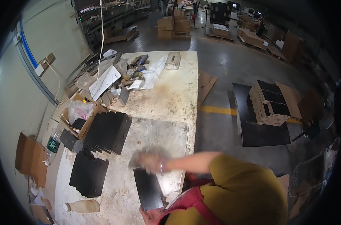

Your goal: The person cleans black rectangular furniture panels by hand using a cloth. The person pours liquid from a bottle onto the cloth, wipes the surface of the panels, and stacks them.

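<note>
A black rectangular panel [148, 189] lies on the worktable in front of me. My left hand [152, 216] grips its near end, with fingers at its edge. Over its far end my right hand [151, 162] is smeared by motion, closed on a grey, cloth-like wad [135, 159] whose outline is blurred. To the left stands a row of black panels [106, 131] packed together. Nearer to me, more black panels with notched edges [88, 174] lie stacked flat.
A whitish bottle [82, 206] lies on the worktable [161, 131]; a green-labelled bottle [52, 142] is at the left. Scraps and tools [131, 71] crowd the far left, near a clear box [173, 60]. Stacked panels [269, 103] stand on the floor to the right.
</note>
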`<state>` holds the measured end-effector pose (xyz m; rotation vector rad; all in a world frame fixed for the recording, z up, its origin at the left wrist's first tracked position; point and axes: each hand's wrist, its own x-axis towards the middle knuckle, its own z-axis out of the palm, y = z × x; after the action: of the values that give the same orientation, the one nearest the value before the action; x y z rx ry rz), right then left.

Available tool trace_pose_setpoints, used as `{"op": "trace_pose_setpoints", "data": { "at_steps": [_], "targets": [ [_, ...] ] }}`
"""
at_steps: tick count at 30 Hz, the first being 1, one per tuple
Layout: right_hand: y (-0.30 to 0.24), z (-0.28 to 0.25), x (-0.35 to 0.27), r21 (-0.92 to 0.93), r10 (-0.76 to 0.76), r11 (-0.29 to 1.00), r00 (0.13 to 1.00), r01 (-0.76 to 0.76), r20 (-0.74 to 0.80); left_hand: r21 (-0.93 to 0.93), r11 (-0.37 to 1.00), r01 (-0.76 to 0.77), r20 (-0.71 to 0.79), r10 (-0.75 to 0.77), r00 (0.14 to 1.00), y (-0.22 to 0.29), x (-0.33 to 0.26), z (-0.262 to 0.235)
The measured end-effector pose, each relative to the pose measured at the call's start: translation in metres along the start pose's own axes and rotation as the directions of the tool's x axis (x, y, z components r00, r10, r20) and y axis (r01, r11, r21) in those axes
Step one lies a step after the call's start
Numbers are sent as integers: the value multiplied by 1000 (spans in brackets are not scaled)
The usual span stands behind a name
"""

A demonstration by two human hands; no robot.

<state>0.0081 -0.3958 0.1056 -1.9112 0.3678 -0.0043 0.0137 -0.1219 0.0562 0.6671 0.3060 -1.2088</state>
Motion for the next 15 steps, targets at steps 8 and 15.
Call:
{"op": "trace_pose_setpoints", "data": {
  "at_steps": [8,15],
  "targets": [
    [20,94,-23,-518,-495,526,738,675,458,-35,999,19,75,-16,997,-6,4,4],
    [84,-29,95,-613,-119,789,987,29,-107,111,988,-104,173,84,981,-10,13,-18]
  ]
}}
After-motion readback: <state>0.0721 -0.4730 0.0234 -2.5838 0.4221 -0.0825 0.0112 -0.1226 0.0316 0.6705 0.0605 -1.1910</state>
